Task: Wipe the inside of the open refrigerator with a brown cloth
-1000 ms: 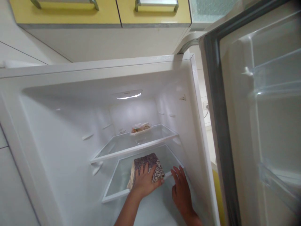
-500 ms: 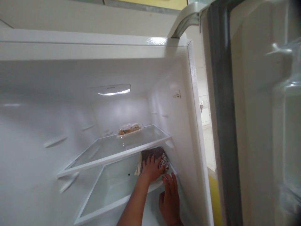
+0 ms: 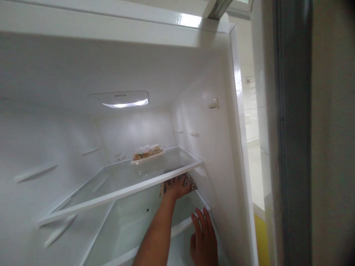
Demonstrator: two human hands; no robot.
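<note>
My left hand [image 3: 177, 188] reaches under the upper shelf of an open fridge. Its fingers are spread flat over a dark patterned cloth [image 3: 190, 181] with pale swirls, which lies folded or bunched on the lower glass shelf [image 3: 133, 225]. Part of the cloth is hidden by the hand and by the edge of the upper shelf. My right hand [image 3: 204, 240] is lower, near the front right corner of that lower shelf, with fingers stretched upward and apart and nothing in them. Whether its fingertips touch the shelf edge, I cannot tell.
A clear-wrapped tray of food [image 3: 148, 153] sits on the upper glass shelf [image 3: 119, 188]. A lamp [image 3: 124, 101] glows in the fridge ceiling, and a switch [image 3: 213, 105] is on the right wall. The fridge door [image 3: 294, 129] stands open at the right.
My left hand and the cloth have gone deeper along the lower shelf, further beneath the upper one. The view has come closer to the fridge. My right hand stays near the shelf's front corner.
</note>
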